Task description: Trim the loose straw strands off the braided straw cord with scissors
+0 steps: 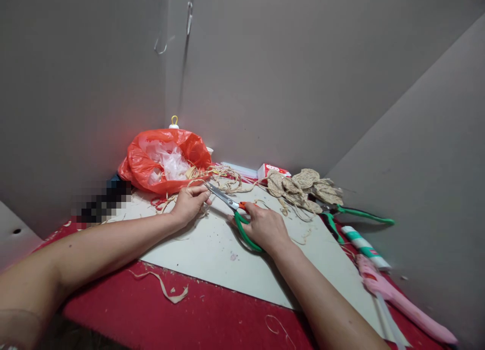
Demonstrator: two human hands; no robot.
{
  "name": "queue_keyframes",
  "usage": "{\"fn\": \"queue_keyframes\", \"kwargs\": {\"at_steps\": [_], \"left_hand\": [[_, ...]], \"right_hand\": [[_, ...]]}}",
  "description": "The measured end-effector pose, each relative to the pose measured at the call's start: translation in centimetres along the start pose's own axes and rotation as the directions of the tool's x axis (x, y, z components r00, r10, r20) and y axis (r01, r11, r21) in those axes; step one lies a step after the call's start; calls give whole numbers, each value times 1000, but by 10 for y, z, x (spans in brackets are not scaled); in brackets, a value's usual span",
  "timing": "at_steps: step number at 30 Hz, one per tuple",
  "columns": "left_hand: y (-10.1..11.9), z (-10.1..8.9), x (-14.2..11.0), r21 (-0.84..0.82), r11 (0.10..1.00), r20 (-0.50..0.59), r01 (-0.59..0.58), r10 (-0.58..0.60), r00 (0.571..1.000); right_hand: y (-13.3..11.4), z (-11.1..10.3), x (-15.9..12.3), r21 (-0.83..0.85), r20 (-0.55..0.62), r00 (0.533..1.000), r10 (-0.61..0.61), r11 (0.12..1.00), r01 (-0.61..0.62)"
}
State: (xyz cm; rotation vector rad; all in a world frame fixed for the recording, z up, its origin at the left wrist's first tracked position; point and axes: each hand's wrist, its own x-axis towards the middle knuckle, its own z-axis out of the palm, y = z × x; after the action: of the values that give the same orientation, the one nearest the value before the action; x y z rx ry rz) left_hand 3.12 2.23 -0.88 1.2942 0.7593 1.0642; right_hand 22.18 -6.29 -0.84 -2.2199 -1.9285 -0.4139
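Note:
My right hand point(266, 229) is closed round the handles of a pair of scissors point(224, 196), which have green and orange grips. The steel blades point left and reach the fingertips of my left hand point(189, 206). Those left fingers are pinched together on a thin straw-coloured cord point(196, 180), partly hidden by the hand. More loose cord point(231, 182) lies in loops just beyond the blades. Behind to the right is a pile of flat, coiled straw-cord pieces point(293, 186).
A red plastic bag point(147, 148) with scraps stands at the back left. On the right lie green-handled pliers point(364, 214), a green-and-white roll point(366, 248) and a pink glue gun point(394, 294). A white board point(227, 274) covers part of the red table point(220, 314); grey walls enclose it.

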Motion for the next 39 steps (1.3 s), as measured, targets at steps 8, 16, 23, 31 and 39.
{"fn": "queue_keyframes", "kwargs": {"at_steps": [8,16,23,31,39], "left_hand": [[6,-1,-1,68,995,-44,-76,79,996],[5,-1,2,68,995,-79,-72,77,994],[7,0,0,26,999,-84,-29,32,996],[3,0,3,17,1000,-100,-21,23,995],[0,0,4,30,999,-104,-26,29,994]], "right_hand": [[4,2,0,-5,31,999,-35,999,35],[4,2,0,-8,26,999,-43,999,43],[7,-2,0,-3,-6,999,-41,999,41],[7,3,-1,19,-1,999,-45,999,45],[9,9,-1,4,-49,998,-51,999,51]]}}
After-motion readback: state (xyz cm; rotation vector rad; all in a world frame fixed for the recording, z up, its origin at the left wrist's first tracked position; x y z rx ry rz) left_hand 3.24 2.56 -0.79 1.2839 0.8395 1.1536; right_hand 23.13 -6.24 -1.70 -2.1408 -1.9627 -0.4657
